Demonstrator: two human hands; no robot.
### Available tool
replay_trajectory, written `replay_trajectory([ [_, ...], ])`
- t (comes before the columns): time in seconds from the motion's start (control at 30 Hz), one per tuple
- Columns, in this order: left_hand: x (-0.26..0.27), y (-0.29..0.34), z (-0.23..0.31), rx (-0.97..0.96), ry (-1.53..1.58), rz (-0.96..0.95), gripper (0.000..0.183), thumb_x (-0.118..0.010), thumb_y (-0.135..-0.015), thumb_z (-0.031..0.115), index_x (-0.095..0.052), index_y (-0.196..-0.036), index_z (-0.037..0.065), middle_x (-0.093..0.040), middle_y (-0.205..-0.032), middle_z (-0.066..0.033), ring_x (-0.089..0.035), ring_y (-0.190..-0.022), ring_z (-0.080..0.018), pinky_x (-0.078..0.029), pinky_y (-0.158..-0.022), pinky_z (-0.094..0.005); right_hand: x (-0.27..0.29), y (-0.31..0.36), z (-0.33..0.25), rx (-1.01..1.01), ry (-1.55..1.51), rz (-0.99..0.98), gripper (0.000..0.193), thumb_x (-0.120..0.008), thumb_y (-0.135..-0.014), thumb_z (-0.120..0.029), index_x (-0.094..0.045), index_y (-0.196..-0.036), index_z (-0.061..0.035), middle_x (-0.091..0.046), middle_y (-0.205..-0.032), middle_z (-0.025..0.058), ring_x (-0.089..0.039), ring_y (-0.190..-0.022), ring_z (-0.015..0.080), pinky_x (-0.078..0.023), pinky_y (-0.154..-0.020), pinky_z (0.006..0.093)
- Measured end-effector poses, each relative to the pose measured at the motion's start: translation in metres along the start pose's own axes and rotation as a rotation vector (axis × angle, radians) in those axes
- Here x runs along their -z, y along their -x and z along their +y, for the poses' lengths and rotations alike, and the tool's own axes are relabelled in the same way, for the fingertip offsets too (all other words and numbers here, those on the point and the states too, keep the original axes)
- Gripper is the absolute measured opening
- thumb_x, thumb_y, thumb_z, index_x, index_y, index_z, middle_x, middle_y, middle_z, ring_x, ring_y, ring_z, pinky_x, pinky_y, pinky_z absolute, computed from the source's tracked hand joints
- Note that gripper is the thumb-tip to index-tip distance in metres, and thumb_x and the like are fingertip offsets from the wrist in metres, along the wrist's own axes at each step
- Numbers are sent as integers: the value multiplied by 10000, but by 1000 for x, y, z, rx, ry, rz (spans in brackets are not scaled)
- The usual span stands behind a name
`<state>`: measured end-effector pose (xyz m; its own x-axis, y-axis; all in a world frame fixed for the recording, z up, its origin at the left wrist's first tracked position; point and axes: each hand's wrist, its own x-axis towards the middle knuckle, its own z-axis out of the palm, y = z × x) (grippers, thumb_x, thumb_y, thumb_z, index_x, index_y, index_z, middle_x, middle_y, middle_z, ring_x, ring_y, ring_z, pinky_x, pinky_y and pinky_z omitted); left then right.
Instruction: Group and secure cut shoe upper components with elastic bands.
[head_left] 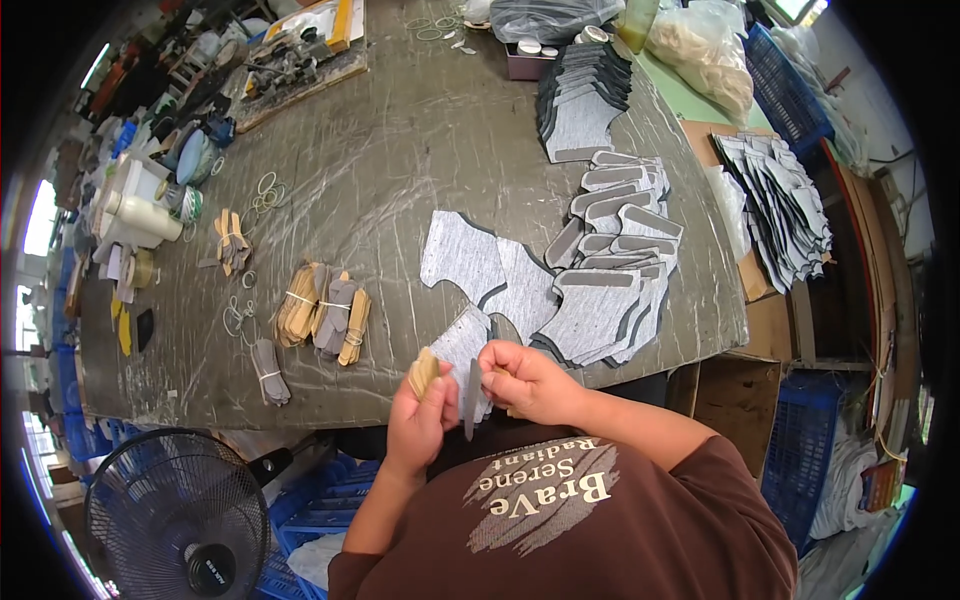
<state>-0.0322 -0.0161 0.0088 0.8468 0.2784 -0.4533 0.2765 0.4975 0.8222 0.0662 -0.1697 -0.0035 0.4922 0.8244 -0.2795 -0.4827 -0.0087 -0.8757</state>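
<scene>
At the table's near edge, my left hand (415, 425) is closed round a small stack of tan strips (425, 370). My right hand (535, 386) pinches a narrow grey strip (472, 405), which hangs upright between the two hands. Just beyond them lies a grey fabric piece (462, 338), partly covered by my hands. Two more curved grey fabric pieces (458, 255) rest farther out, overlapping. To the right spreads a fanned pile of grey fabric pieces (600, 305), several with a darker grey strip along one edge.
Rubber-banded bundles of tan and grey strips (325, 310) lie left on the table (400, 150), near loose rubber bands (240, 315). A dark-edged stack (580, 115) stands far right. A black fan (180, 515) is at lower left, blue crates (800, 450) at right.
</scene>
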Motion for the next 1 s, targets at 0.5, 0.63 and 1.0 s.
replay_trajectory([
  [0.5, 5, -22, 35, -780, -920, -507, 295, -688, -634, -58, -635, -900, 59, -573, -849, -81, -576, -714, -216, -459, -623, -283, -1, 2, -8, -58, 217, -151, 89, -424, -904, -85, -489, -880, -30, -482, -616, 6, -449, -530, 95, -374, -481, 272],
  [0.63, 8, -23, 31, -789, -903, -493, 245, -703, -637, -32, -609, -846, 55, -574, -843, -83, -584, -711, -225, -462, -614, -289, -2, 1, -6, -170, 116, -201, 103, -415, -929, -105, -485, -881, -47, -451, -605, 2, -423, -533, 83, -358, -480, 251],
  [1.0, 20, -16, 18, -1205, -1047, -244, 178, -692, -654, 79, -608, -810, 82, -602, -828, -73, -592, -620, -229, -462, -514, -310, 2, -6, -3, -35, -538, 30, 57, -415, -922, -96, -462, -889, -95, -479, -701, 16, -375, -509, 68, -350, -491, 233],
])
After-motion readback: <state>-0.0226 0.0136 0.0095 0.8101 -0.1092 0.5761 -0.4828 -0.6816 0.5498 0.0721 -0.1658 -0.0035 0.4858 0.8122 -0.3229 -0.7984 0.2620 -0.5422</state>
